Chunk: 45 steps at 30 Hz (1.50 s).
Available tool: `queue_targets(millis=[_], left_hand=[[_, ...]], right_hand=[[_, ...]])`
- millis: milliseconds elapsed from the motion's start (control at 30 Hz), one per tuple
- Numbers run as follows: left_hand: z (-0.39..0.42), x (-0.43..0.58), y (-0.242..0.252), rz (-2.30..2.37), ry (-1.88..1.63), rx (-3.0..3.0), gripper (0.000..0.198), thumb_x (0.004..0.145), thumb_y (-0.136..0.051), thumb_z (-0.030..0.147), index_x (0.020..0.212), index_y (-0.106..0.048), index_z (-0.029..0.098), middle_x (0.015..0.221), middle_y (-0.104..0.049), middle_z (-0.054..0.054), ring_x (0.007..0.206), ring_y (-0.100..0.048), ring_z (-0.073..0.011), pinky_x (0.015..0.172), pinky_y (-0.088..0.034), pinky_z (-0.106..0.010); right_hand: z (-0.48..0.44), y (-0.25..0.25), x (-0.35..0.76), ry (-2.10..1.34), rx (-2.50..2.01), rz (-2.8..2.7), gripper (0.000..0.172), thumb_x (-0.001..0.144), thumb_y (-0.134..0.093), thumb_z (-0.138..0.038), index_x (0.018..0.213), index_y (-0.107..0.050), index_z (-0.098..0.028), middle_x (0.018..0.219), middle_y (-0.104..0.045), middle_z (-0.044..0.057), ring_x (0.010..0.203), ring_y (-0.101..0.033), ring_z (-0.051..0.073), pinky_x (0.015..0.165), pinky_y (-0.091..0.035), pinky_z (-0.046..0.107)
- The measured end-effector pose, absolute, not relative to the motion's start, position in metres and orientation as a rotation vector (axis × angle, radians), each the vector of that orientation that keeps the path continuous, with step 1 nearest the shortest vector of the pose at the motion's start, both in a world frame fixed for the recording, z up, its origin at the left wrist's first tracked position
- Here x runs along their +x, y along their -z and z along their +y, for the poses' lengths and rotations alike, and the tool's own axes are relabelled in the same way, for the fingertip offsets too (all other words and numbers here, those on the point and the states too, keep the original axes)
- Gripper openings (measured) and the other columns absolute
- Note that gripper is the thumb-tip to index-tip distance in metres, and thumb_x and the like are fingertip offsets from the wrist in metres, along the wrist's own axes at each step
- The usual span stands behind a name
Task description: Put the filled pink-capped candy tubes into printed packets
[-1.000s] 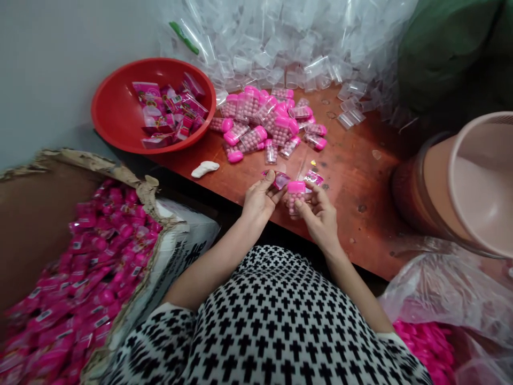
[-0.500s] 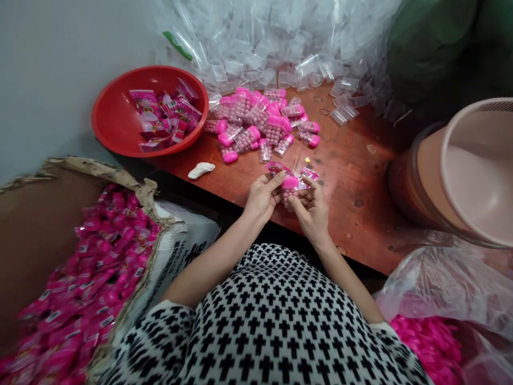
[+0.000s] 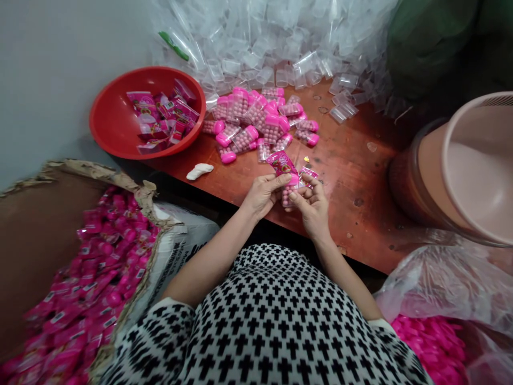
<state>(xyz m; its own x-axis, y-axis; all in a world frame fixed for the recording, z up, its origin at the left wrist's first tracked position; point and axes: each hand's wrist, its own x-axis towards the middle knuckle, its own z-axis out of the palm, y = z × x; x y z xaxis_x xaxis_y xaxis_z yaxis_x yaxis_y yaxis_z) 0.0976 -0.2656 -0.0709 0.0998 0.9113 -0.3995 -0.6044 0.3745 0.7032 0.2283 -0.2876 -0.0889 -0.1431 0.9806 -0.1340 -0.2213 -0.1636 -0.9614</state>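
Observation:
Between my two hands, over the table's front edge, is a small clear candy container [image 3: 287, 201] with a pink cap and pink balls inside. My left hand [image 3: 261, 197] is closed on it from the left, thumb at the cap. A printed pink wrapper [image 3: 282, 162] stands up behind the cap, touching it. My right hand [image 3: 315, 206] grips the container's right side between thumb and fingers. Another pink wrapper [image 3: 308, 174] lies just beyond my right fingertips; whether they touch it I cannot tell. Farther back is a pile of similar filled containers [image 3: 256, 120].
A red bowl [image 3: 98, 131] of pink wrappers stands at the left. Clear empty containers [image 3: 256, 53] heap along the back. Left below is a cardboard box [image 3: 36, 224] of wrapped pink pieces. Pinkish bins [image 3: 481, 160] stand right, above a plastic bag [image 3: 433, 278] with pink caps.
The printed wrapper has tipped upward and now shows its face above the cap. Both hands stay on the container, with small finger shifts. The view has moved slightly.

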Motion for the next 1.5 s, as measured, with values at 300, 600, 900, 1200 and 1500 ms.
queue_targets(millis=[300, 600, 900, 1200, 1500], left_hand=[[-0.26, 0.092, 0.068, 1.006, -1.103, 0.541, 0.028, 0.057, -0.086, 0.029, 0.063, -0.07, 0.007, 0.058, -0.064, -0.005, 0.05, -0.057, -0.0114, 0.05, -0.047, -0.025], [-0.27, 0.099, 0.071, 0.977, -1.067, 0.543, 0.028, 0.061, -0.083, 0.03, 0.058, -0.066, 0.009, 0.055, -0.059, -0.003, 0.051, -0.054, -0.0106, 0.052, -0.046, -0.025], [-0.278, 0.103, 0.075, 0.977, -1.201, 0.327, 0.028, 0.057, -0.086, 0.028, 0.068, -0.07, 0.009, 0.067, -0.067, -0.004, 0.06, -0.06, -0.01, 0.06, -0.051, -0.023], [-0.301, 0.104, 0.07, 0.979, -1.236, 0.406, 0.031, 0.056, -0.089, 0.032, 0.065, -0.069, 0.011, 0.073, -0.073, -0.005, 0.065, -0.067, -0.0131, 0.072, -0.057, -0.027], [-0.337, 0.007, 0.049, 1.636, -1.827, 0.696, 0.069, 0.09, -0.016, 0.075, 0.134, -0.051, 0.036, 0.126, -0.068, 0.005, 0.124, -0.06, -0.0222, 0.101, -0.051, -0.041]], right_hand=[[-0.284, 0.091, 0.231, -1.493, -1.051, -1.082, 0.057, 0.077, -0.074, -0.036, 0.125, -0.042, -0.03, 0.08, -0.064, -0.004, 0.065, -0.068, 0.014, 0.058, -0.059, 0.028], [-0.282, 0.089, 0.228, -1.401, -1.094, -1.072, 0.06, 0.077, -0.073, -0.044, 0.126, -0.042, -0.03, 0.078, -0.063, -0.005, 0.063, -0.067, 0.013, 0.058, -0.06, 0.027], [-0.278, 0.094, 0.234, -1.621, -0.957, -0.957, 0.055, 0.069, -0.081, -0.042, 0.111, -0.049, -0.028, 0.081, -0.069, -0.005, 0.072, -0.07, 0.013, 0.07, -0.061, 0.029], [-0.277, 0.088, 0.224, -1.564, -1.007, -1.019, 0.052, 0.067, -0.082, -0.044, 0.103, -0.051, -0.024, 0.066, -0.063, -0.009, 0.057, -0.064, 0.009, 0.058, -0.056, 0.024], [-0.251, 0.079, 0.262, -1.285, -1.102, -0.998, 0.04, 0.072, -0.078, -0.048, 0.096, -0.057, -0.023, 0.068, -0.068, -0.006, 0.052, -0.064, 0.008, 0.047, -0.05, 0.018]])
